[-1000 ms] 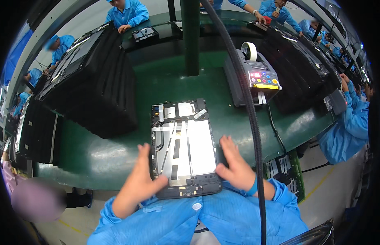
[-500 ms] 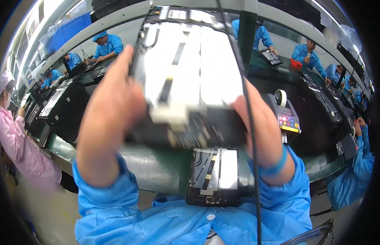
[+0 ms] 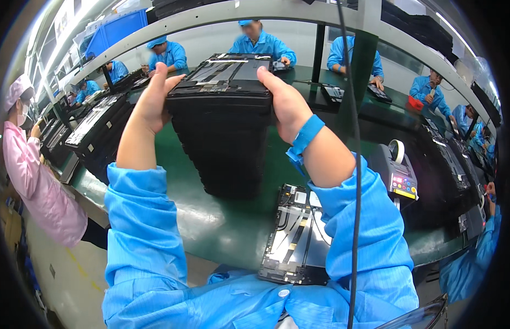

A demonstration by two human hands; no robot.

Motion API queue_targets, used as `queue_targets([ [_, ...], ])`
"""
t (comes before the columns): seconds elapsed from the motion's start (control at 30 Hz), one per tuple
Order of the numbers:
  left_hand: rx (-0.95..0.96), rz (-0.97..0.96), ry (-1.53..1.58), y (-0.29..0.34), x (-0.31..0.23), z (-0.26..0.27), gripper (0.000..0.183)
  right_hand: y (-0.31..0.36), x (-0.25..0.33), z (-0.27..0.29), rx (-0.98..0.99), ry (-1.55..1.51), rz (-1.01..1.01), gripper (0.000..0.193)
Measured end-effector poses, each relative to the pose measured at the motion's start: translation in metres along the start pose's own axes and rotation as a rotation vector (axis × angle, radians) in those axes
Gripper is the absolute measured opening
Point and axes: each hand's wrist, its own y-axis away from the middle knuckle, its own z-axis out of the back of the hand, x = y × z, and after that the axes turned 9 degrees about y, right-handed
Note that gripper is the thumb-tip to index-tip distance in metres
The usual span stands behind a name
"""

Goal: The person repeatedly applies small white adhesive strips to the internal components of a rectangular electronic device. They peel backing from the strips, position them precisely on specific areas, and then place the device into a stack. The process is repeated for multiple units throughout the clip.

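In front of me stands a tall stack of black tablet housings. On its top lies an opened tablet, its flex cables and grey inner parts facing up. My left hand grips the left edge of this tablet, thumb uppermost. At the opposite edge my right hand grips it the same way, with a blue band on the wrist. The fingers under and behind the edges are mostly hidden. Close to my body, a second opened tablet rests at the bench's front edge, partly covered by my right sleeve.
A grey machine with coloured buttons and a tape roll stands to the right on the green bench. More housing stacks stand left and right. A black cable hangs before me. Co-workers in blue sit across; one in pink stands left.
The tablet between my hands has moved forward, away from me, onto the top of the stack. My hands still hold its sides. The view has shifted, showing more of the bench.
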Motion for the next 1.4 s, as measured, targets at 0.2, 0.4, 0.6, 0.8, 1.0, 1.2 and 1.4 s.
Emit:
queue_targets([
  [0.2, 0.050, -0.078, 0.070, 0.004, 0.001, -0.003, 0.084, -0.004, -0.003, -0.016, -0.054, -0.071, -0.051, 0.038],
  [0.4, -0.007, -0.062, 0.176, -0.008, 0.010, 0.018, 0.083, -0.008, -0.016, -0.010, 0.093, 0.047, 0.092, 0.066],
  [0.6, -0.050, -0.114, 0.286, 0.023, 0.089, 0.045, 0.084, 0.025, -0.072, 0.039, 0.215, 0.169, -0.086, 0.050],
  [0.8, -0.109, 0.118, 0.410, 0.060, 0.209, 0.061, 0.073, 0.023, -0.158, 0.065, 0.304, 0.161, -0.669, 0.063],
  [1.0, -0.437, 0.170, 0.191, 0.076, 0.201, 0.028, 0.075, 0.048, -0.159, 0.047, 0.243, 0.213, -0.576, 0.060],
  [1.2, -0.262, 0.141, 0.175, 0.070, 0.214, 0.036, 0.083, 0.048, -0.163, 0.040, 0.177, 0.534, -0.631, 0.057],
  [1.4, -0.255, 0.156, 0.356, 0.074, 0.213, 0.084, 0.071, 0.040, -0.164, 0.001, 0.303, 0.628, -0.569, 0.064],
])
